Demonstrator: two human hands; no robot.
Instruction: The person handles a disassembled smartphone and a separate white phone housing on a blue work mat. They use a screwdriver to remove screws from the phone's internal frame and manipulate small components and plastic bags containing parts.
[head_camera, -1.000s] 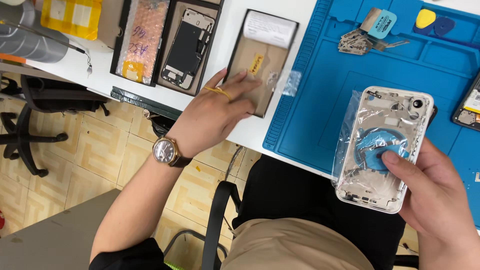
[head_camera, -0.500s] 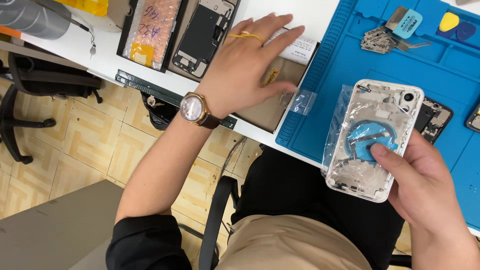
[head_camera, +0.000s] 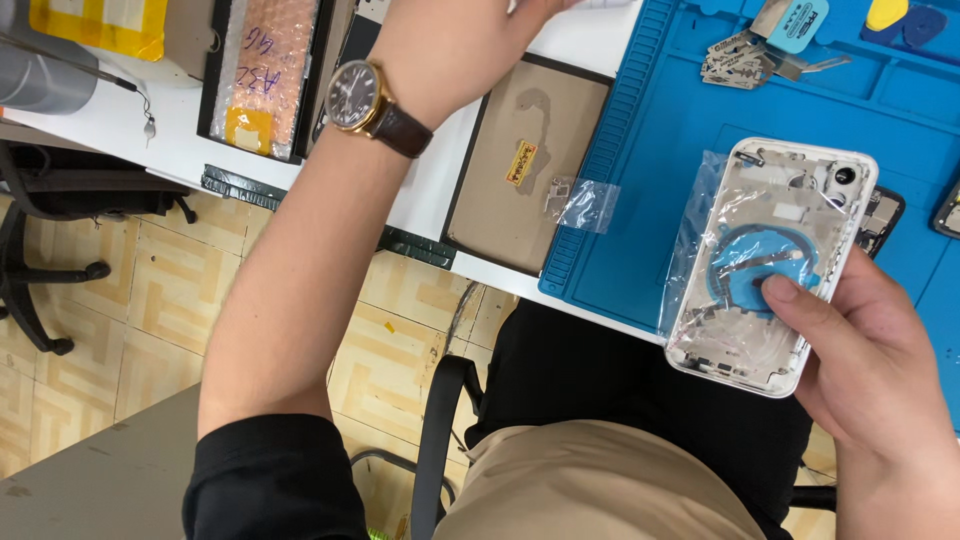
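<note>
My right hand (head_camera: 870, 370) holds a white phone back housing (head_camera: 770, 230) inside a clear plastic sleeve, thumb pressed on its blue round coil, above the near edge of a blue work mat (head_camera: 650, 150). My left hand (head_camera: 460, 50), with a brown-strapped wristwatch (head_camera: 355, 95), reaches far up over the white table. Its fingers run off the top edge, so what they touch is hidden. Below that hand lies a flat brown tray (head_camera: 510, 200) with a small yellow tag, and a small clear bag (head_camera: 585, 205) straddles the tray and mat edge.
A black tray of orange bubble wrap (head_camera: 265, 70), a yellow packet (head_camera: 100, 25) and a grey cylinder (head_camera: 40, 75) sit at the left. Metal prying tools (head_camera: 735, 60) and coloured picks (head_camera: 885, 15) lie on the mat's far side. A dark phone body (head_camera: 880, 215) lies under the housing.
My left hand has lifted off the brown tray and reached farther up the table, uncovering the tray. The housing in my right hand has stayed about where it was.
</note>
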